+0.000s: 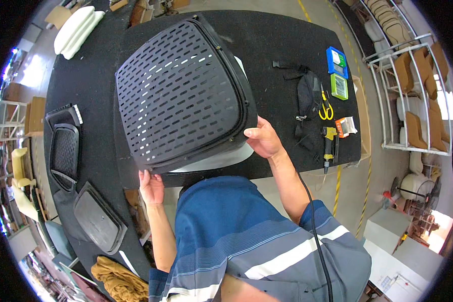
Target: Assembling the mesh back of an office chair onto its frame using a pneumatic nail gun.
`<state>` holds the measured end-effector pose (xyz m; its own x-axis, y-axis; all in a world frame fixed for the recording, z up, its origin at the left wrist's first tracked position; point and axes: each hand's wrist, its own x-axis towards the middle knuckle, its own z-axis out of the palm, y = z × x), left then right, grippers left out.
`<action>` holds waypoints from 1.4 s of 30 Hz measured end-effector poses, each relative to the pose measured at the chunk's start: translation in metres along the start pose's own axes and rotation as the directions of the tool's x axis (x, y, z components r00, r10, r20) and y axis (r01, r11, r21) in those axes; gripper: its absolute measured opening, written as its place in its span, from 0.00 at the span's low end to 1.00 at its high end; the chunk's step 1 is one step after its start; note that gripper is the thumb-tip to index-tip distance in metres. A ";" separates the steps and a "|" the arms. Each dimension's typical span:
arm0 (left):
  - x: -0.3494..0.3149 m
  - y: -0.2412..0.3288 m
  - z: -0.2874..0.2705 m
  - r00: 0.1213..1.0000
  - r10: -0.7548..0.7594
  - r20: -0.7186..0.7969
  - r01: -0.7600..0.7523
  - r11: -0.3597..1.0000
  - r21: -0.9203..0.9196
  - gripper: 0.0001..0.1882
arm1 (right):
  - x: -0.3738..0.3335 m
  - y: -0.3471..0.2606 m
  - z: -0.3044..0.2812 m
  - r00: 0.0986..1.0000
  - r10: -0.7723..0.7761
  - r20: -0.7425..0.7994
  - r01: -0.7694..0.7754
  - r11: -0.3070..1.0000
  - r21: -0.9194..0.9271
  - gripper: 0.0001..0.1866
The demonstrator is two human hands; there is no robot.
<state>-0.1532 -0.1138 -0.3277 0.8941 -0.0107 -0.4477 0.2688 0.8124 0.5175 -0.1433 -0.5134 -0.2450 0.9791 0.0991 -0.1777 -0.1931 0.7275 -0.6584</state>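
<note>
A large black perforated panel (181, 95), shaped like a chair seat or back shell, is held tilted above the black-covered table. Rows of slots run across it, and small fasteners dot its rim. My left hand (151, 188) pinches its near left corner, thumb and fingers partly hidden by the edge. At the near right side, my right hand (263, 139) grips the rim with the thumb on top. Under the panel a smooth white piece (214, 164) shows along the near and right edges; most of it is hidden.
Right on the table (267, 35) lie a black pouch (307, 93), yellow-handled scissors (326, 109), a yellow-black power tool (329, 146) and blue (336, 61) and green (339, 87) boxes. Black panels (100, 219) lie left, white pads (78, 31) far left. A cable (314, 226) crosses my right shoulder.
</note>
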 end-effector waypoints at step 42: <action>-0.045 0.031 0.124 0.968 0.043 0.248 -0.085 0.984 0.159 0.43 | 0.001 0.012 -0.088 0.992 0.033 0.124 -0.055 0.981 0.186 0.28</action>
<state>-0.1405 -0.1601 -0.2013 0.9659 -0.1200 -0.2296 0.2454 0.7073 0.6630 -0.1507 -0.5639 -0.3173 0.9727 0.2061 -0.1072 -0.2319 0.8344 -0.5001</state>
